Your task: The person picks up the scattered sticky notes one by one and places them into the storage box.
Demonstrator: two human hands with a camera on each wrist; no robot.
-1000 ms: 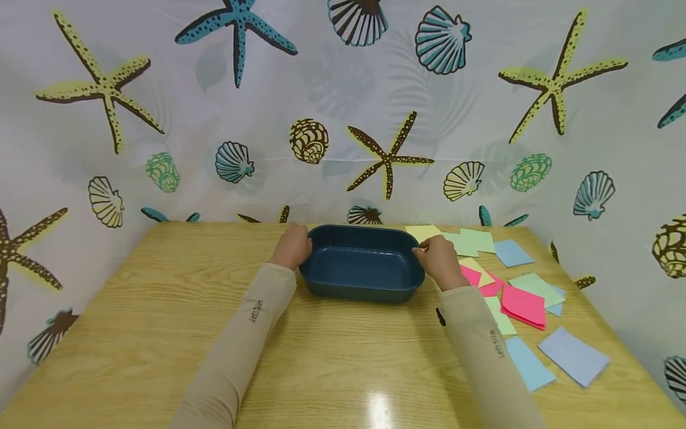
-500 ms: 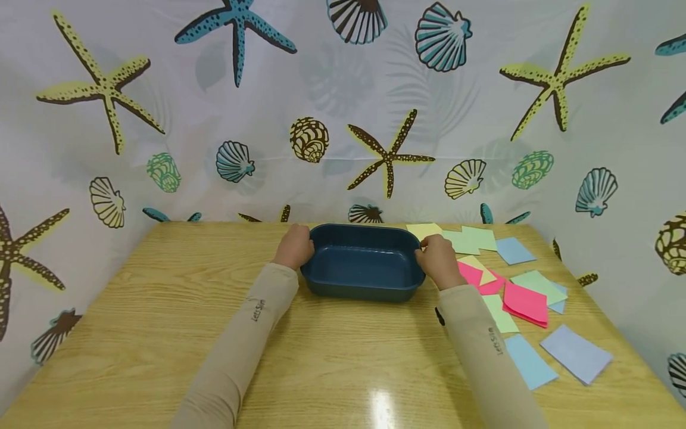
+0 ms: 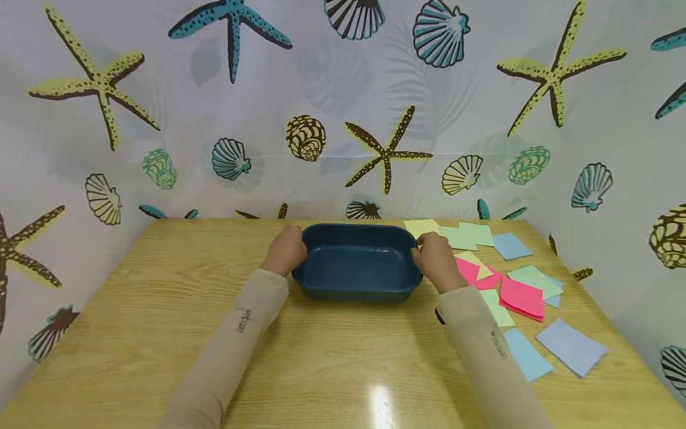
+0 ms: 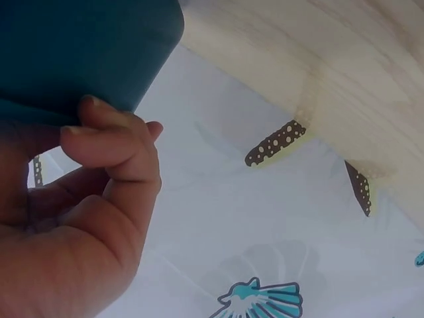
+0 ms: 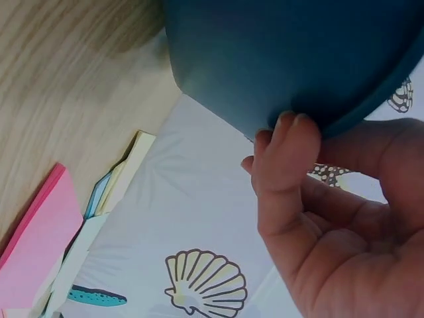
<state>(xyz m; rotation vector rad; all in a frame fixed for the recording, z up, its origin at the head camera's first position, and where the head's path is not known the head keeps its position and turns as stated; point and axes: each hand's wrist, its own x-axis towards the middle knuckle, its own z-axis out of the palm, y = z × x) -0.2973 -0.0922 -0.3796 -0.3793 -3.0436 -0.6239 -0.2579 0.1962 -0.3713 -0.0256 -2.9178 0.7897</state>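
A dark blue oblong basin (image 3: 356, 268) with rounded corners is held between both hands near the back of the wooden table; its inside looks bare. My left hand (image 3: 285, 250) pinches the rim at its left end. In the left wrist view, curled fingers (image 4: 126, 152) press against the basin's outer wall (image 4: 79, 53). At the opposite end my right hand (image 3: 436, 259) grips the rim, thumb over the edge. The right wrist view has its bent fingertips (image 5: 291, 139) under the rim of the basin (image 5: 278, 59). Whether the basin's underside touches the table cannot be told.
Several sticky notes lie along the table's right side: pink (image 3: 522, 297), light blue (image 3: 527, 354), lavender (image 3: 571, 347), green (image 3: 475, 233) and yellow (image 3: 420, 227). A white curtain (image 3: 332, 77) printed with shells and starfish encloses the back and sides of the wooden table (image 3: 177, 286).
Both hands keep their hold on the basin. It has shifted slightly left, with the left hand moving a little the same way. The head view has shifted slightly.
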